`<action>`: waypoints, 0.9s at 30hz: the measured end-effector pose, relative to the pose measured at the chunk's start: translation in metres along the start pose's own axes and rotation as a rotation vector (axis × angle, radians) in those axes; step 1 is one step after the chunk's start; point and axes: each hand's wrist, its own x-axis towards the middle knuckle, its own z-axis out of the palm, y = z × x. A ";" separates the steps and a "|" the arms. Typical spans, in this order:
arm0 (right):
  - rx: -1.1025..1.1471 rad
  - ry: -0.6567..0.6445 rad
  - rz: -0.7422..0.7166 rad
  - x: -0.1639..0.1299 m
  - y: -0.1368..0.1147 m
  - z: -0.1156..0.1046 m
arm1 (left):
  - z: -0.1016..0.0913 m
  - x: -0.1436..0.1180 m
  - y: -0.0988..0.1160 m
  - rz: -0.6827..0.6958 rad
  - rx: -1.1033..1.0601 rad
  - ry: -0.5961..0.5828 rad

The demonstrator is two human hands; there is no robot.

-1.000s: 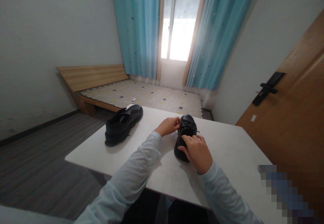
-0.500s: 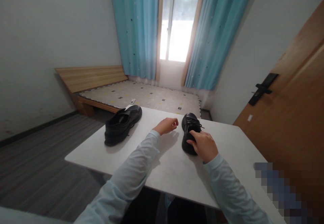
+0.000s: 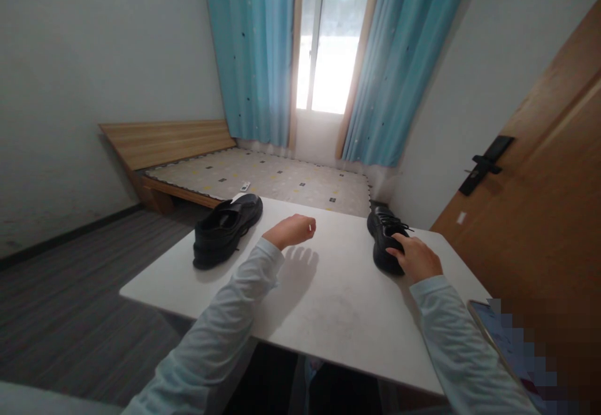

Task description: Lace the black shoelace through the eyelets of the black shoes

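Two black shoes are on a white table. My right hand grips the heel opening of the right-hand lace-up shoe, thumb at the collar; the fingers are partly hidden. That shoe points away from me, near the table's far right side. My left hand hovers above the middle of the table with nothing in it. Its fingers bend loosely, and its shadow shows them apart. Left of it stands the other black shoe, toe toward the far edge, untouched.
Beyond the table is a low bed with a wooden headboard and a small white object on it. A wooden door is at right. A phone-like device, partly blurred out, lies at the table's right edge.
My right hand has moved the right-hand shoe to the right across the table. My left hand has drawn back a little to the left. The left shoe stays in place.
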 end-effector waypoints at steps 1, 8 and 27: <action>-0.001 0.001 0.020 0.000 0.004 0.001 | -0.007 -0.009 0.001 -0.012 0.082 -0.028; -0.001 -0.015 0.132 -0.006 0.034 0.004 | -0.045 -0.075 0.004 -0.149 0.392 0.215; 0.023 -0.013 0.315 -0.018 0.066 -0.002 | -0.057 -0.151 -0.070 -0.431 0.665 0.292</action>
